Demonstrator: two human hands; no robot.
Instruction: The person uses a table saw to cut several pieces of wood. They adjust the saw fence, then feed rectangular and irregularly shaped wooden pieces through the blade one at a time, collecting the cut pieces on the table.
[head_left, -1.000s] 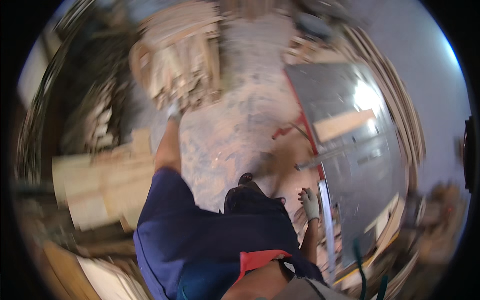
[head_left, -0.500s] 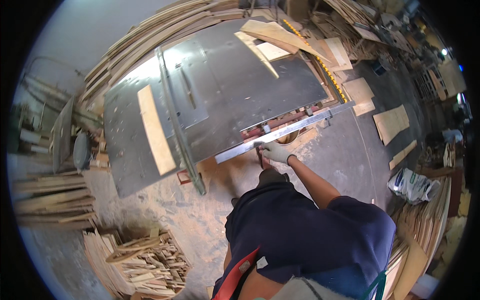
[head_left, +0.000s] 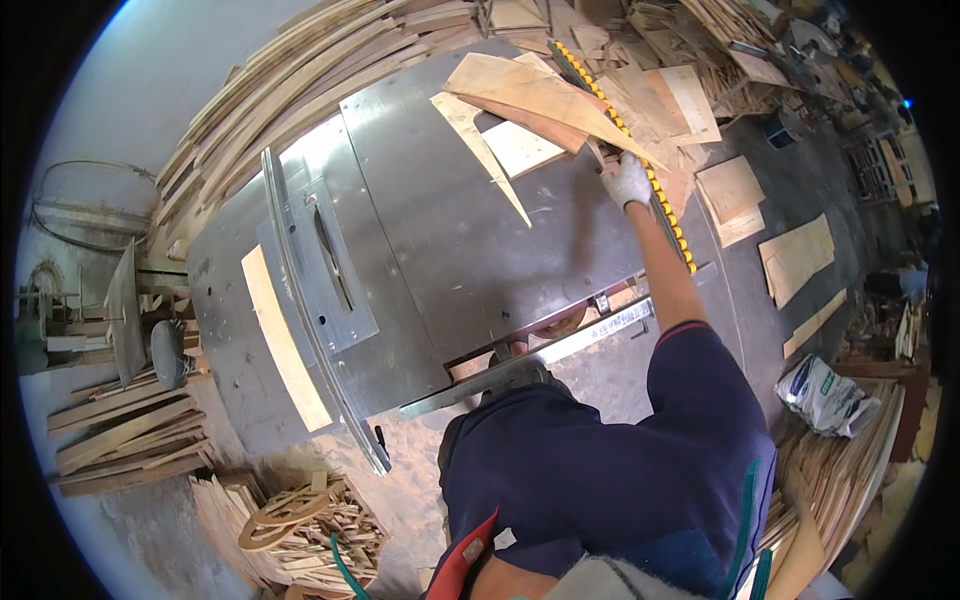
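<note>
A grey metal saw table [head_left: 450, 270] has a long rail [head_left: 295, 260] beside a slotted blade insert [head_left: 335, 260]. A pale wooden board [head_left: 280, 325] lies left of the rail. My right hand [head_left: 625, 182], in a white glove, reaches over the table's right side, fingers curled at the edge of several overlapping plywood offcuts [head_left: 530, 90]; what they grip is unclear. Beside it runs a yellow toothed guide [head_left: 670, 220]. A metal bar [head_left: 590, 335] crosses the table's near edge. My left hand is not in view.
Long boards [head_left: 270, 110] are stacked along the back wall. Wood piles [head_left: 130, 430] stand at left, a scrap heap [head_left: 310, 525] lower left. Plywood sheets [head_left: 795, 260] lie on the floor at right, near a white sack [head_left: 830, 395] and stacked wood [head_left: 860, 450].
I have turned to face the saw table. Since half a second ago, my right hand has left the near metal bar and moved forward to the offcuts at the table's right.
</note>
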